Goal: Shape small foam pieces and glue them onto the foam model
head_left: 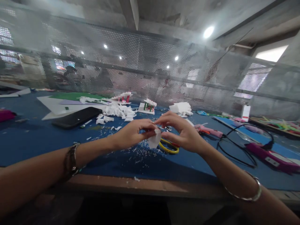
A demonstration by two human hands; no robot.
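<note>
Between thumb and fingers, my left hand (133, 133) pinches a small white piece of paper (155, 139) above the table. My right hand (181, 132) curves close on the other side, its thumb and fingers apart near the paper's edge. Whether its fingertips touch the paper is hard to tell. Below the hands lies a pair of scissors with yellow handles (170, 148), partly hidden behind the right hand. Tiny white paper bits (140, 154) are scattered on the blue tabletop (103, 164) beneath.
Torn white paper (119, 111) is heaped behind my left hand, beside a black phone (77, 117). Small paper models (148, 107) stand farther back. At right are a pink glue gun (209, 130), a black cable (234, 157) and a magenta power strip (272, 158). A mesh screen (140, 59) borders the table.
</note>
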